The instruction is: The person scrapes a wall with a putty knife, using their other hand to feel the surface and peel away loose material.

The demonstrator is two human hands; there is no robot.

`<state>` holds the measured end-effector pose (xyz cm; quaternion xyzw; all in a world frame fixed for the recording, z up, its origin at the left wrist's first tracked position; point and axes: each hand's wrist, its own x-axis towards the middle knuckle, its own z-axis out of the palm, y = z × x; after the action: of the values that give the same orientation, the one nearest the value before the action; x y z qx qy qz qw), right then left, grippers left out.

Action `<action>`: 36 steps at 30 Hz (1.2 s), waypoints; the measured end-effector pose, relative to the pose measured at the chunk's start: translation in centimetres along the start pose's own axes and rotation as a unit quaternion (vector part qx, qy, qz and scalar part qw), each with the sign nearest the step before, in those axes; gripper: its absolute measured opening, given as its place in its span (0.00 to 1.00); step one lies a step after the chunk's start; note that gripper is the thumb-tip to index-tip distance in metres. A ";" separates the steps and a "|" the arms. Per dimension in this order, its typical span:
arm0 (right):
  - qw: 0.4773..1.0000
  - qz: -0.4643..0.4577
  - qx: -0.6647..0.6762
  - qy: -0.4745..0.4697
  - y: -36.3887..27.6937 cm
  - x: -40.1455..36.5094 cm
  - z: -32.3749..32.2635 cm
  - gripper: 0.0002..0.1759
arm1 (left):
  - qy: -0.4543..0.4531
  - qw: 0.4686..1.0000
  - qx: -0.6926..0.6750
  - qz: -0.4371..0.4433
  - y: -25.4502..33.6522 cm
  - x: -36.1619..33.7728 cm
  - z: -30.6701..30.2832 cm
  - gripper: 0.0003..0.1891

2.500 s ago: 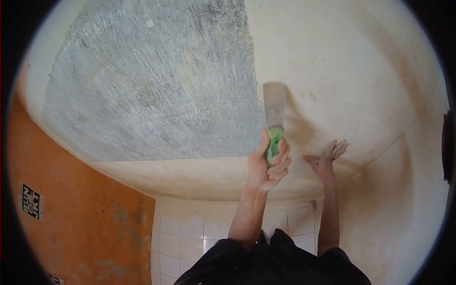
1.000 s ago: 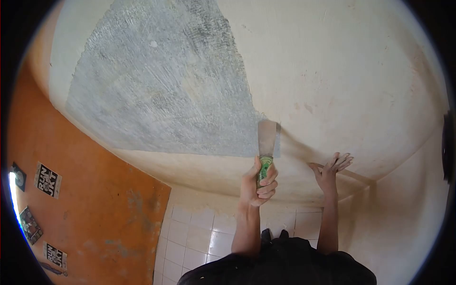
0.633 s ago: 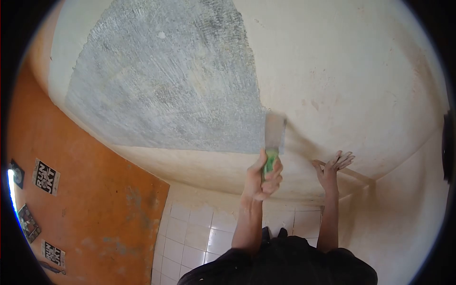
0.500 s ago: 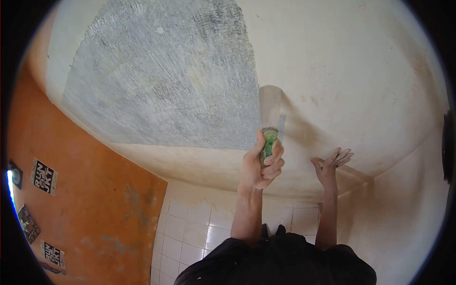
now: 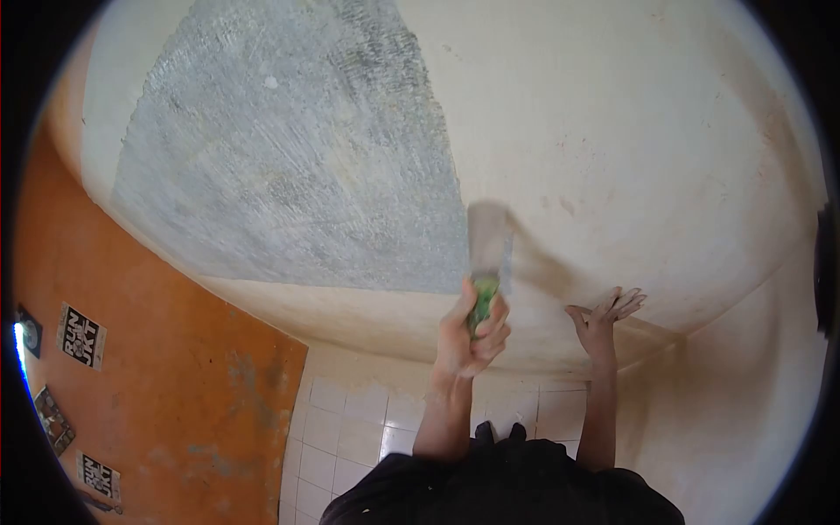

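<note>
— Up at the ceiling (image 5: 630, 131), what moved just now?
— The scraper (image 5: 486, 254). Half a second ago its blade stood higher. Now it has slid back down the edge of the bare grey patch (image 5: 289, 166), blurred mid-stroke. The left hand (image 5: 472, 331) is wrapped tight round the green handle. The right hand (image 5: 604, 315) stays flat on the paint beside it, fingers spread.
— So more paint off?
— Probably just another pass; the patch edge looks unchanged.
— Any writing?
— A sticker (image 5: 81, 335) on the orange wall (image 5: 175, 385) reads "RUN JKT". Nothing legible on the handle.
</note>
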<state>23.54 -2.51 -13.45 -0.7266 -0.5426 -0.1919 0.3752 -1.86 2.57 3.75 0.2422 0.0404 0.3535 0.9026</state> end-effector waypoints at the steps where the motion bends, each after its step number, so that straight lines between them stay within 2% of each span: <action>1: 1.000 -0.001 -0.003 -0.003 -0.1 -0.1 -0.1 0.65 | 0.033 0.999 -0.026 -0.006 -0.7 -0.9 -1.6 0.29; 5: 1.000 -0.011 -0.016 0.003 -0.2 0.2 -0.2 0.65 | 0.037 0.996 -0.074 -0.041 -1.3 -2.0 -2.0 0.29; 7: 1.000 -0.007 -0.006 -0.007 -0.4 0.0 -0.2 0.65 | 0.018 0.998 -0.041 -0.052 -0.6 -1.3 -1.1 0.29; 10: 1.000 0.009 -0.008 -0.010 -0.4 -0.4 0.2 0.65 | 0.052 0.997 -0.048 -0.034 -1.4 -1.9 -1.1 0.29; 14: 1.000 -0.022 -0.016 0.007 0.1 0.3 -0.1 0.64 | 0.050 0.996 -0.054 -0.041 -1.6 -1.4 -1.1 0.29; 17: 1.000 0.005 -0.006 -0.008 -0.2 0.0 -0.2 0.64 | 0.025 0.998 -0.054 -0.037 -1.4 -1.1 -0.6 0.29; 19: 1.000 0.005 -0.004 -0.010 -0.3 -0.5 -0.1 0.63 | 0.064 0.997 -0.046 -0.021 -1.9 -1.6 -1.2 0.29; 23: 1.000 0.003 0.010 0.001 -0.3 0.2 -0.2 0.63 | 0.056 0.996 -0.064 -0.027 -2.8 -1.1 -1.4 0.29; 26: 1.000 0.022 0.000 -0.017 -0.4 0.0 -0.3 0.64 | 0.014 0.998 -0.052 -0.013 -2.9 -0.5 -0.7 0.29; 29: 1.000 0.014 -0.004 -0.012 0.0 -0.2 0.2 0.64 | 0.061 0.998 -0.033 -0.003 -3.3 -1.1 -1.6 0.29; 32: 1.000 0.000 0.004 -0.003 -0.3 0.2 -0.2 0.63 | 0.033 0.996 -0.085 -0.022 -3.2 -0.5 -0.8 0.29; 34: 1.000 0.004 0.005 -0.008 -0.6 0.3 -0.2 0.64 | -0.024 0.997 -0.068 0.016 -2.4 0.8 0.6 0.29; 36: 1.000 0.006 0.002 -0.016 -0.5 -0.1 -0.6 0.64 | -0.035 0.997 -0.063 0.028 -0.7 1.5 1.6 0.29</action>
<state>23.08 -2.96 -13.00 -0.7322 -0.5446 -0.1766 0.3688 0.05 2.48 5.00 0.1984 -0.0197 0.3714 0.9068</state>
